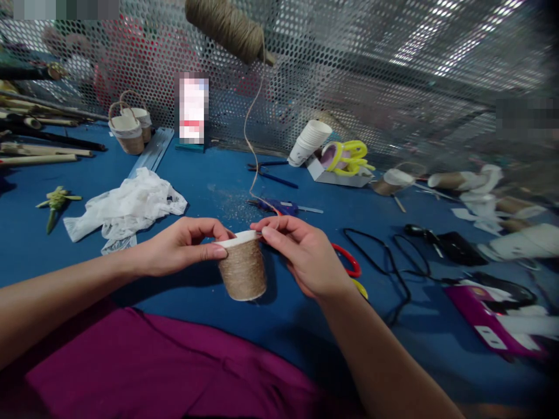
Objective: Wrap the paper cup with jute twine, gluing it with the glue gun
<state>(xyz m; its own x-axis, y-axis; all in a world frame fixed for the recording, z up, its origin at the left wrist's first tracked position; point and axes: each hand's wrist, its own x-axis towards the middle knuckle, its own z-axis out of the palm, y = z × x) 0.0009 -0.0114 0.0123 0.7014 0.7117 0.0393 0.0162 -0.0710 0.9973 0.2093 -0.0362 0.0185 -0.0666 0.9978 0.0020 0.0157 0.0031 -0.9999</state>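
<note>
A paper cup (243, 272) wrapped in brown twine hangs tilted over the blue table, its white rim uppermost. My left hand (187, 247) pinches that rim, thumb outside and fingers inside. At the rim's right side, my right hand (301, 250) is closed with thumb and forefinger together on the twine (247, 131). This strand runs up to a large spool (227, 32) hanging above. Just beyond my hands lies a blue glue gun (279, 206). Red-handled scissors (349, 261) show partly behind my right wrist.
White lace cloth (131, 203) and two small handled baskets (127, 137) are at left. Stacked paper cups (310, 142), pliers (275, 174) and a white box with yellow-handled items (349, 157) stand behind. A black cord (384, 256) and purple box (484, 326) lie right.
</note>
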